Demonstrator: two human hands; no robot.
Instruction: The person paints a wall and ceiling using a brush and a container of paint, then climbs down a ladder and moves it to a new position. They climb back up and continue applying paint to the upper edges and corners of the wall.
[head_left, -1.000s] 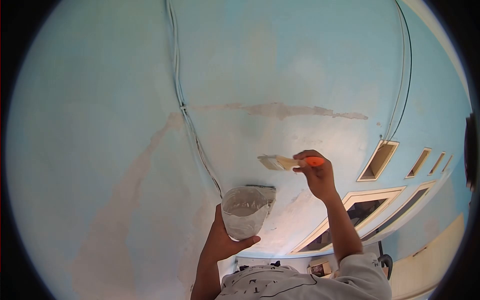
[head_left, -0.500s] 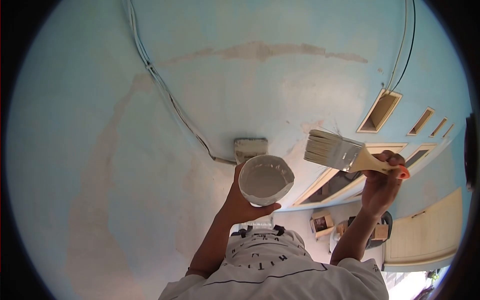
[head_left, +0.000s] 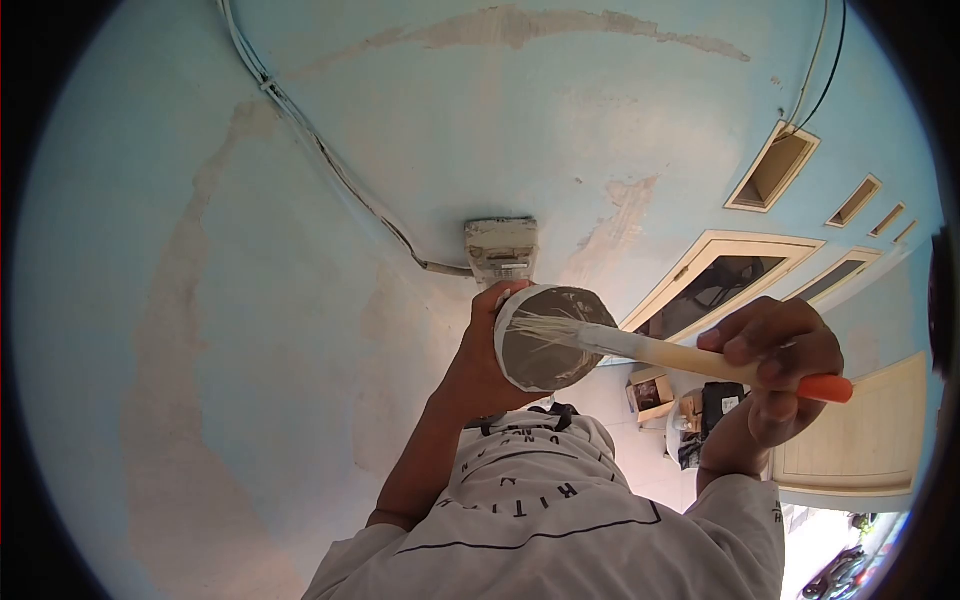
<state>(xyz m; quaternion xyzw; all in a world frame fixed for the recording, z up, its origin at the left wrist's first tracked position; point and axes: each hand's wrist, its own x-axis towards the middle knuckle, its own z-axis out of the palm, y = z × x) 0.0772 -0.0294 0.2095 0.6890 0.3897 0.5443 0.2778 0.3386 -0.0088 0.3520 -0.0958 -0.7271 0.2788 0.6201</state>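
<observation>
My left hand [head_left: 472, 372] is wrapped around a light-coloured cup [head_left: 582, 300] with a rough-cut rim and smeared inner walls. The cup tilts so that its grey inside faces me. In my right hand [head_left: 785, 345], closed around the pale handle, is a paintbrush [head_left: 640, 348] with an orange handle end. Held edge-on, the brush points left, and its light bristles overlap the cup's opening.
A blue wall [head_left: 330, 240] with bare, patchy streaks fills most of the view. On it are a dusty meter box [head_left: 500, 240] and a cable [head_left: 345, 180]. To the right are a framed window [head_left: 715, 290], a cardboard box [head_left: 652, 394] and a pale door [head_left: 850, 430].
The brush has moved left and turned edge-on, its bristles now over the cup's opening. The cup has tilted and shifted slightly right. The wall appears higher in view.
</observation>
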